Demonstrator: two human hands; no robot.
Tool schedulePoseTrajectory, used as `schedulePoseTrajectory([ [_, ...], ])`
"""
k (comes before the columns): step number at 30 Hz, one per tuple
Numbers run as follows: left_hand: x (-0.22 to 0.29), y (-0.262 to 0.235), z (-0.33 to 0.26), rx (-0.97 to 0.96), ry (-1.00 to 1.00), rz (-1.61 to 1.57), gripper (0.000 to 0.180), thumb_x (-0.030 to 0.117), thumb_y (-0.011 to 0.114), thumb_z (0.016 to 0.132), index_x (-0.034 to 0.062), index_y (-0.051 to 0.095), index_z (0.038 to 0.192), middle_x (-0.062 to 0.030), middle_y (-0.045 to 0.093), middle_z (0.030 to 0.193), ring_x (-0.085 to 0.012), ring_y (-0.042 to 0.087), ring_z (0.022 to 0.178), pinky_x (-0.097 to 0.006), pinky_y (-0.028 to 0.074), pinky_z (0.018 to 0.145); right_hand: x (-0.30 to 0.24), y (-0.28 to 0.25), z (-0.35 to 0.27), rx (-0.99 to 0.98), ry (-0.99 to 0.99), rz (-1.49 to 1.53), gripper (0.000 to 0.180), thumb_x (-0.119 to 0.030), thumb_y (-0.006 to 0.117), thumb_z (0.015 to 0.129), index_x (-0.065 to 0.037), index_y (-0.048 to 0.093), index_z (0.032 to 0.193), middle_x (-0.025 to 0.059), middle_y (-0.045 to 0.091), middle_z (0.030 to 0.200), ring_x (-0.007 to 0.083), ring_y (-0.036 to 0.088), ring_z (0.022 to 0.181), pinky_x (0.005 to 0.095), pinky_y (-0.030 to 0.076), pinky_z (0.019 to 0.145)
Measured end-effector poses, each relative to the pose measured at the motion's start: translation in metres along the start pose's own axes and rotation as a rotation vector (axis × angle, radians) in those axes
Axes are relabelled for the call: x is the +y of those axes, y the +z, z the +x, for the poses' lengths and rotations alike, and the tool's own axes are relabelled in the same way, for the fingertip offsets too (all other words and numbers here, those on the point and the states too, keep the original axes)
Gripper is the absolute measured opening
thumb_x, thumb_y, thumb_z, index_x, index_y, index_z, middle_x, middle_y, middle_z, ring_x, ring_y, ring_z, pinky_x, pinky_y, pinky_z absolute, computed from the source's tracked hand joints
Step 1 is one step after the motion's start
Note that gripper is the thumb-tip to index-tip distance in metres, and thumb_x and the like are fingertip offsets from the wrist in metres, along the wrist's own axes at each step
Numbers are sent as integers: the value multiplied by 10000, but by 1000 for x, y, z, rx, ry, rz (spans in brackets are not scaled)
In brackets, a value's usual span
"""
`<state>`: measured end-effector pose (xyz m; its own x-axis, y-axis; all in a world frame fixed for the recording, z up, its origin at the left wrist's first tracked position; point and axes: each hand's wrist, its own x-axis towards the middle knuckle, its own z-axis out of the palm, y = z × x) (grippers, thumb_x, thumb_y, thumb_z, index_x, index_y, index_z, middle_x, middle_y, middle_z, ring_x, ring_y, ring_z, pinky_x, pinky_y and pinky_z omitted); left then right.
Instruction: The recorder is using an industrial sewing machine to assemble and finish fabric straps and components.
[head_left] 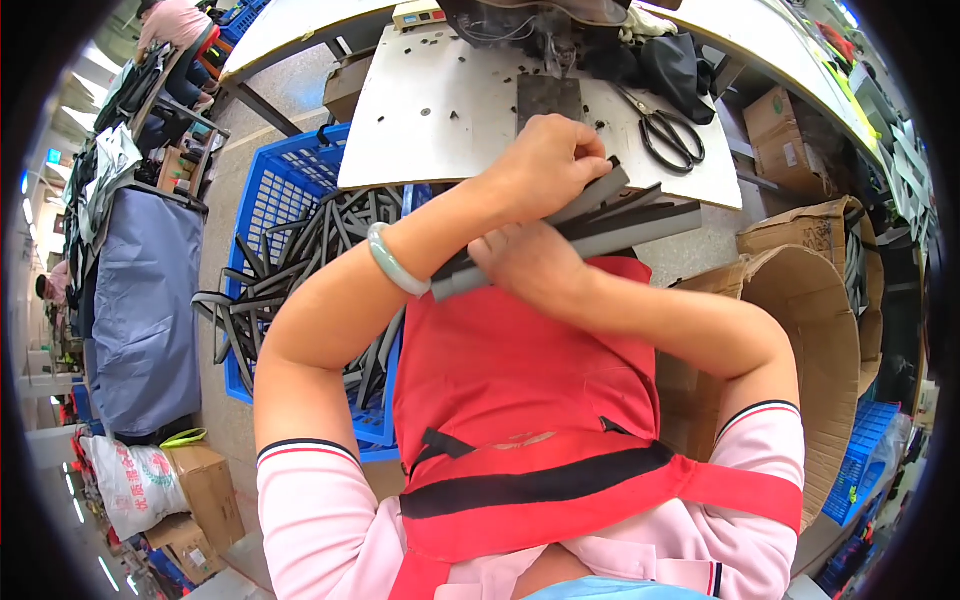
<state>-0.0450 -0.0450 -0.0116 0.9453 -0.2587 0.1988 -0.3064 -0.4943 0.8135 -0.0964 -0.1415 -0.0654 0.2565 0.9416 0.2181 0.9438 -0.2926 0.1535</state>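
Observation:
My forearms cross in front of the red apron [520, 350]. My left hand [550, 168] reaches to the right over my right one, its thumb and fingers closed at the upper end of a grey, dark-edged fabric strip [592, 196]. Lower down, my right hand [530, 265] points left, its fingers curled on a small bundle of grey and black strips [640, 232] that lies slanted over my lap at the table's front edge. Part of the bundle is hidden by my hands. Black-handled scissors [668, 138] lie on the white tabletop [400, 125] beyond the strips.
A blue plastic basket [262, 170], heaped with similar strips [300, 255], stands left of my lap. Open cardboard boxes [815, 330] stand at right. On the table are a dark machine [545, 30], a metal plate [550, 97], black cloth [677, 75] and scattered dark scraps.

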Motion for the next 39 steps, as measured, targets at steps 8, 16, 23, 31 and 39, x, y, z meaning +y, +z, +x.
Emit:
schedulePoseTrajectory([
  [8,-63,-57,-63,-486,-609,-102,362,320,590,953,4,694,810,-34,619,661,-102,561,635,-249,452,623,105,-63,-70,-18,364,367,348,-77,727,703,-46,548,1000,161,610,934,357,576,943,447,461,850],
  [16,-8,-69,-25,16,-63,141,316,273,669,850,-20,720,958,-126,695,767,-208,618,641,-314,491,648,147,-86,-93,98,567,496,478,-121,702,734,16,516,1153,239,616,986,405,592,921,412,467,793],
  [23,-22,-70,18,58,-185,63,286,250,696,841,-8,730,960,-105,694,761,-161,616,665,-300,491,656,175,-87,-79,98,653,481,480,-163,699,755,3,520,1169,243,632,937,398,607,877,417,468,781],
  [31,-35,-69,37,51,-226,4,297,258,715,841,-10,735,969,-81,686,756,-120,606,672,-276,488,633,195,-71,-79,75,678,497,588,-188,744,755,28,498,1243,230,610,900,272,577,766,356,473,783],
  [39,-32,-72,48,60,-203,-50,270,244,716,841,1,744,955,-57,679,753,-106,582,655,-256,475,611,212,-63,-75,107,681,488,650,-211,742,760,53,485,1295,251,646,967,289,635,875,364,475,844],
])
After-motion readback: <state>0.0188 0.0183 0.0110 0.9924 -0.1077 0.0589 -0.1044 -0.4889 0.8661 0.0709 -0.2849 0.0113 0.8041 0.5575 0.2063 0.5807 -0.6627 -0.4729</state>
